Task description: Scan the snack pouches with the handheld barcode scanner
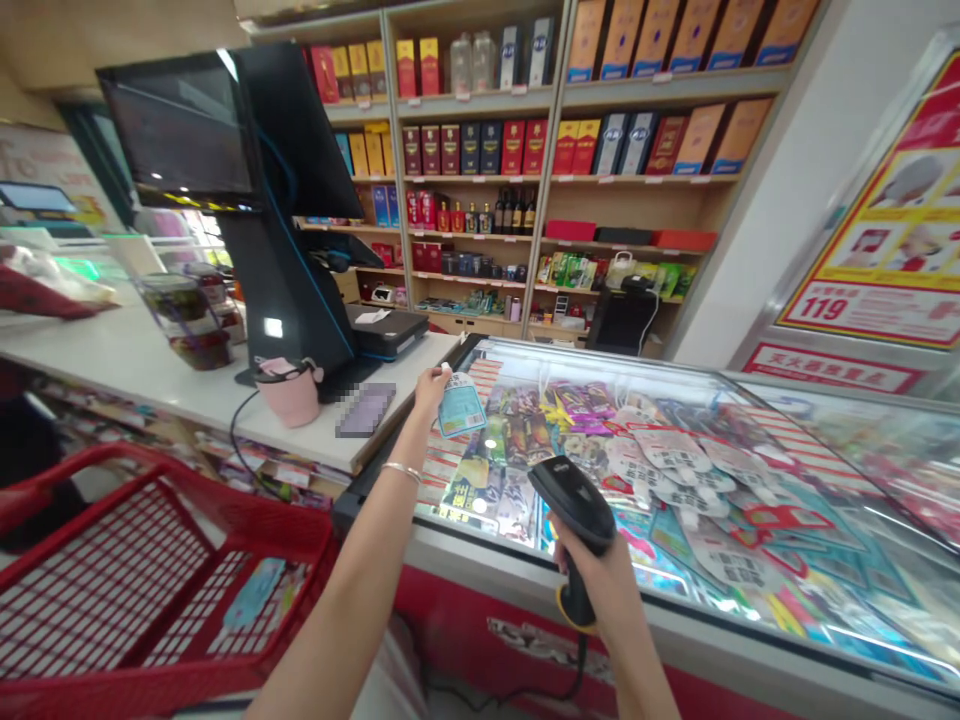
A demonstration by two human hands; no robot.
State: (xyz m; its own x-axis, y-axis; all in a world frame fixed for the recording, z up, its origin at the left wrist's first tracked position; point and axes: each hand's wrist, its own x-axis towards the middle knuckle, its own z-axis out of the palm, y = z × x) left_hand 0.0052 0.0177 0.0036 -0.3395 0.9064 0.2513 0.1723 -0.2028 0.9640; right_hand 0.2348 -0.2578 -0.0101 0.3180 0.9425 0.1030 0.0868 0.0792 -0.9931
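Light-blue packet pinched in left hand, barcode scanner gripped in right, above freezer chest.

A light-blue packet was held by the left hand over the near corner of a glass-topped freezer chest, its upper edge pinched narrowly between the fingers. A black handheld barcode scanner was enclosed by the wrapped fingers of the right hand, its head angled toward the packet but well apart from it. One blue packet was seen lying in a red wire shopping basket; further packets were seen beneath the glass. A point-of-sale terminal stood on the white checkout counter. Whether the held packet had been scanned could not be determined.
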